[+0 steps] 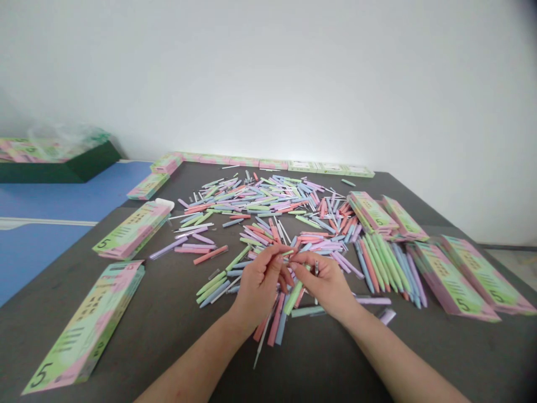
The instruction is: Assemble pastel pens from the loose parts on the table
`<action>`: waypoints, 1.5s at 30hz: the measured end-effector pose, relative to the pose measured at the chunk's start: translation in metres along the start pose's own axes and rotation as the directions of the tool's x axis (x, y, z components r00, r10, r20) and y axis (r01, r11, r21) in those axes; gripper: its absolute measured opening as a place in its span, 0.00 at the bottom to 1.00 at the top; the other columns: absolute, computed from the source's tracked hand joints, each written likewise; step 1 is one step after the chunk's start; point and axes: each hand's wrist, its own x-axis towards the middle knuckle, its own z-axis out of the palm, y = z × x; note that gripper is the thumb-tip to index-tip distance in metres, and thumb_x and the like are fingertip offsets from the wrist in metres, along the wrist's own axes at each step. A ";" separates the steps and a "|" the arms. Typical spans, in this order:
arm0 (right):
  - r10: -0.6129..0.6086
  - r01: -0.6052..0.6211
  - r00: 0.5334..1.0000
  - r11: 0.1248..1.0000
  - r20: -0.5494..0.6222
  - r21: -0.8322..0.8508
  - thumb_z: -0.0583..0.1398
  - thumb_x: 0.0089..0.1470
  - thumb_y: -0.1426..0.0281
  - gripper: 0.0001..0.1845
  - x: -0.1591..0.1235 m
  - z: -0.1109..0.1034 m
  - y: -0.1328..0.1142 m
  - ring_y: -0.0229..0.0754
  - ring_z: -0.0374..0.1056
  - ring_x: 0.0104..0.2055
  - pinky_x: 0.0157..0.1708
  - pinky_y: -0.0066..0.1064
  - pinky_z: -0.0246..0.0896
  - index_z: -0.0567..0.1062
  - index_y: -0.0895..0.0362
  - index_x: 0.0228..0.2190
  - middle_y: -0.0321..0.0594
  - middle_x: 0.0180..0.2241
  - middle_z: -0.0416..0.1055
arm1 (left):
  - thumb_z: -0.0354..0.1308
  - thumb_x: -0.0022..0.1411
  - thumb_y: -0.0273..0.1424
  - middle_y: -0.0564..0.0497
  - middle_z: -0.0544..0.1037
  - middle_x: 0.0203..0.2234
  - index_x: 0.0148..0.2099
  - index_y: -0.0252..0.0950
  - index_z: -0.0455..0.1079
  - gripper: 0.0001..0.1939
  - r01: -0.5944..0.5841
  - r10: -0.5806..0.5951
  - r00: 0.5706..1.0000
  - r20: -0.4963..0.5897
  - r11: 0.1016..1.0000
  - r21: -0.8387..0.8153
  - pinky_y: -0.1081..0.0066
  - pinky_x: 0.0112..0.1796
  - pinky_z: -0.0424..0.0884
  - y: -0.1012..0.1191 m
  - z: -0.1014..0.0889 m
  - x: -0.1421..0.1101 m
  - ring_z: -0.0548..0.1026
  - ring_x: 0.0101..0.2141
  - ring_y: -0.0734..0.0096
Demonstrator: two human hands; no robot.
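My left hand (259,282) is closed in a pinch at the middle of the table, around a small light green pen part (287,253). Close beside it, fingertips nearly meeting, my right hand (325,280) curls around a green pen barrel (295,296) that slants down toward me. A small clear-and-silver piece (316,268) shows at the right hand's knuckles. Beneath both hands lie red and blue pen barrels (275,324) and a thin white refill (260,342). The fingers partly hide what they hold.
A wide heap of pastel pen parts (268,196) covers the table's middle and back. Right of my hands lies a row of pens (384,263). Printed boxes (455,280) stand at right, more boxes (90,324) at left and along the wall. A dark green carton (84,162) sits far left.
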 end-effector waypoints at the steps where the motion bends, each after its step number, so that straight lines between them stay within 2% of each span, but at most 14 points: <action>1: 0.001 -0.004 0.998 0.998 -0.057 -0.055 0.61 0.53 0.62 0.11 0.000 -0.003 -0.001 0.35 0.61 0.24 0.27 0.28 0.57 0.76 0.58 0.30 0.35 0.23 0.69 | 0.49 0.66 0.34 0.56 0.71 0.18 0.47 0.33 0.67 0.12 -0.002 0.002 1.000 -0.011 0.999 -0.032 0.77 0.20 0.69 0.001 -0.001 0.001 0.70 0.18 0.77; 3: -0.003 -0.011 0.991 0.994 -0.135 -0.104 0.61 0.52 0.61 0.12 -0.001 -0.010 -0.003 0.33 0.57 0.22 0.23 0.27 0.52 0.76 0.59 0.31 0.34 0.23 0.68 | 0.50 0.66 0.34 0.55 0.71 0.20 0.44 0.34 0.66 0.10 -0.016 0.013 0.999 -0.041 0.997 -0.079 0.77 0.20 0.69 0.002 -0.003 0.002 0.70 0.19 0.76; 6: -0.024 0.006 0.986 0.994 -0.165 -0.107 0.61 0.53 0.61 0.14 -0.001 -0.018 -0.006 0.32 0.53 0.21 0.21 0.26 0.48 0.77 0.60 0.31 0.34 0.22 0.67 | 0.52 0.65 0.36 0.54 0.73 0.21 0.41 0.34 0.66 0.10 -0.025 0.020 0.999 -0.049 0.995 -0.095 0.77 0.19 0.69 0.004 -0.005 0.003 0.71 0.20 0.76; 13: -0.068 0.045 0.989 0.984 -0.129 -0.172 0.61 0.51 0.62 0.12 -0.002 -0.016 -0.015 0.36 0.59 0.24 0.24 0.28 0.53 0.77 0.58 0.28 0.37 0.24 0.70 | 0.52 0.64 0.37 0.55 0.72 0.18 0.39 0.33 0.67 0.11 0.002 -0.004 1.000 -0.025 0.998 -0.069 0.78 0.19 0.66 0.010 -0.004 0.001 0.69 0.17 0.79; 19: -0.059 0.035 0.991 0.981 -0.122 -0.190 0.61 0.51 0.61 0.12 -0.002 -0.014 -0.017 0.38 0.61 0.25 0.21 0.27 0.52 0.77 0.57 0.28 0.38 0.23 0.70 | 0.53 0.64 0.38 0.55 0.72 0.18 0.39 0.33 0.67 0.12 0.011 -0.015 0.999 -0.042 0.997 -0.080 0.79 0.18 0.66 0.010 -0.005 0.002 0.69 0.17 0.79; 27: -0.067 0.040 0.991 0.974 -0.118 -0.223 0.60 0.52 0.63 0.11 -0.003 -0.015 -0.015 0.38 0.61 0.26 0.24 0.28 0.55 0.77 0.58 0.29 0.38 0.24 0.70 | 0.53 0.64 0.37 0.55 0.71 0.18 0.38 0.32 0.67 0.11 -0.004 0.001 0.999 -0.037 0.998 -0.058 0.79 0.18 0.65 0.011 -0.005 0.002 0.68 0.17 0.79; 35: -0.067 0.039 0.993 0.966 -0.102 -0.255 0.60 0.52 0.64 0.10 -0.003 -0.015 -0.015 0.39 0.62 0.26 0.19 0.27 0.50 0.78 0.57 0.30 0.40 0.25 0.72 | 0.52 0.64 0.36 0.55 0.72 0.18 0.39 0.33 0.67 0.11 -0.008 0.005 0.999 -0.048 0.999 -0.052 0.79 0.18 0.65 0.011 -0.004 0.000 0.70 0.18 0.78; 45: -0.063 0.040 0.994 0.971 -0.093 -0.236 0.60 0.52 0.64 0.10 -0.004 -0.015 -0.015 0.38 0.62 0.24 0.20 0.27 0.52 0.78 0.57 0.30 0.39 0.25 0.73 | 0.52 0.64 0.37 0.54 0.72 0.17 0.40 0.32 0.68 0.11 0.003 -0.005 0.999 -0.052 0.999 -0.032 0.78 0.18 0.63 0.012 -0.005 0.000 0.67 0.16 0.78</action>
